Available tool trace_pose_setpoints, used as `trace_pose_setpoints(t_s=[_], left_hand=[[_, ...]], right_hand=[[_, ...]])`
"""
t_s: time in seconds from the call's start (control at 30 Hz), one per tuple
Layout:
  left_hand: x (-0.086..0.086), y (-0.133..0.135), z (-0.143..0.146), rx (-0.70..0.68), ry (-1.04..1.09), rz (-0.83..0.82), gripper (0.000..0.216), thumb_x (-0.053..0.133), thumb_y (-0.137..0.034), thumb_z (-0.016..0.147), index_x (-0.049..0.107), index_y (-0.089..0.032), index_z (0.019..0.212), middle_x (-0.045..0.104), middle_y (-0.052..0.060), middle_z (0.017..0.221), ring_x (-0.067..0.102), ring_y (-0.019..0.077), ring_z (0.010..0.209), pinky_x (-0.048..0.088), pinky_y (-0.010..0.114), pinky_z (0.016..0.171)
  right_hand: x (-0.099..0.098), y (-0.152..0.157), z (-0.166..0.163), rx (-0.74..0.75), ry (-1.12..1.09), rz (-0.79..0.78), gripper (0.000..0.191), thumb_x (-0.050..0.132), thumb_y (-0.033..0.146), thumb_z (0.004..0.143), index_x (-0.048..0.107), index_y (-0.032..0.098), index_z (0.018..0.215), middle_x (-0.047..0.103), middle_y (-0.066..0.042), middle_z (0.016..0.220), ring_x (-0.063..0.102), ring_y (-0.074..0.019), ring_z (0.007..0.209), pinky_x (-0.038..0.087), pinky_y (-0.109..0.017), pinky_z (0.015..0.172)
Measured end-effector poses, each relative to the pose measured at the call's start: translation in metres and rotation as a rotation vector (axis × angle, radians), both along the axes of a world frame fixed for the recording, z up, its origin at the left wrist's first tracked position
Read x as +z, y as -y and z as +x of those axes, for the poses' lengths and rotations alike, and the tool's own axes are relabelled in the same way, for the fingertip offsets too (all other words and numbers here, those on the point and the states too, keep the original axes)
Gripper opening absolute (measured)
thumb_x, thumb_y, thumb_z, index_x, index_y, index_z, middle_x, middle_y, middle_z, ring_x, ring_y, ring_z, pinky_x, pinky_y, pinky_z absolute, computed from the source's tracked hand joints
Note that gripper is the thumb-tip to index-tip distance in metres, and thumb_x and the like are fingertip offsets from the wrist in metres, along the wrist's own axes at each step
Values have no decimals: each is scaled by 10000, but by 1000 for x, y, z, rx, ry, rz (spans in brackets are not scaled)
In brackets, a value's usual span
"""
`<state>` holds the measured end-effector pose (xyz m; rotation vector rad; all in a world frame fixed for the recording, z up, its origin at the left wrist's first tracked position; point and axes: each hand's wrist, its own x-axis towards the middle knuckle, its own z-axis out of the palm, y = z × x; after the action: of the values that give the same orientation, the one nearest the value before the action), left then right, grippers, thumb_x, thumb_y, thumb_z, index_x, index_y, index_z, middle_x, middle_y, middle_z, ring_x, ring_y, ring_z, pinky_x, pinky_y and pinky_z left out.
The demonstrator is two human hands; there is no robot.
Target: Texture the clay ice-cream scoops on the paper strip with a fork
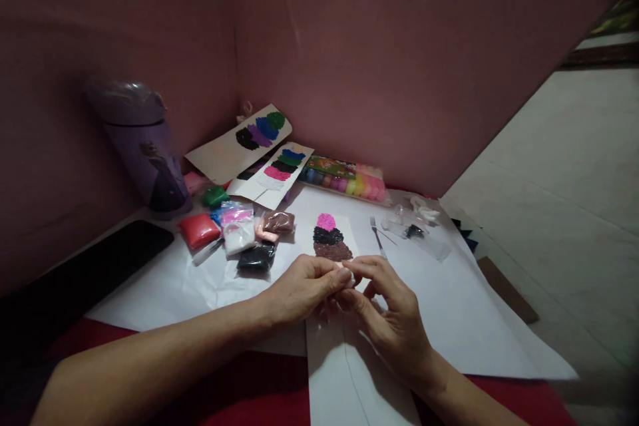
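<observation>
My left hand (314, 283) and my right hand (387, 303) meet over a white paper strip (327, 373), fingers closed together on a small piece of white clay (351, 282). The fingers cover most of that piece. Just beyond them on the strip lie textured clay layers: pink (326, 221) at the far end, black (328, 235) in the middle and brown (333, 251) nearest my fingers. A thin pencil-like line runs down the near part of the strip. To the right of the layers rests a small fork (375, 229) beside a thin pick.
Clay packets, among them red (200, 231), black (256, 257) and brown (278, 221), sit left of the strip. Two decorated cards (249, 146) lean near a colourful clay pack (344, 178). A purple tumbler (144, 153), a dark phone (124, 246) and clear plastic wrappers (429, 243) lie around.
</observation>
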<state>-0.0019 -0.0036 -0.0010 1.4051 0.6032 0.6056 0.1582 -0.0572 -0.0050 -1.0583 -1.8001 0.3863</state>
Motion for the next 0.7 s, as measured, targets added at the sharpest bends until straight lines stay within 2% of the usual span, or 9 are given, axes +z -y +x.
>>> trace_pose_setpoints(t_s=[0.4, 0.7], left_hand=[[0, 0, -1, -18, -12, 33, 527, 501, -625, 815, 530, -128, 642, 525, -3, 548, 494, 78, 473, 372, 186, 461], [-1, 0, 1, -18, -2, 4, 523, 511, -625, 809, 559, -119, 685, 535, -1, 548, 471, 75, 454, 353, 200, 462]], right_hand=[[0, 0, 0, -8, 12, 5, 263, 554, 115, 855, 602, 219, 1092, 587, -62, 940, 597, -175, 787, 498, -263, 513], [0, 0, -1, 24, 4, -22, 219, 561, 129, 869, 609, 217, 1064, 596, -56, 930, 595, -165, 778, 489, -261, 530]])
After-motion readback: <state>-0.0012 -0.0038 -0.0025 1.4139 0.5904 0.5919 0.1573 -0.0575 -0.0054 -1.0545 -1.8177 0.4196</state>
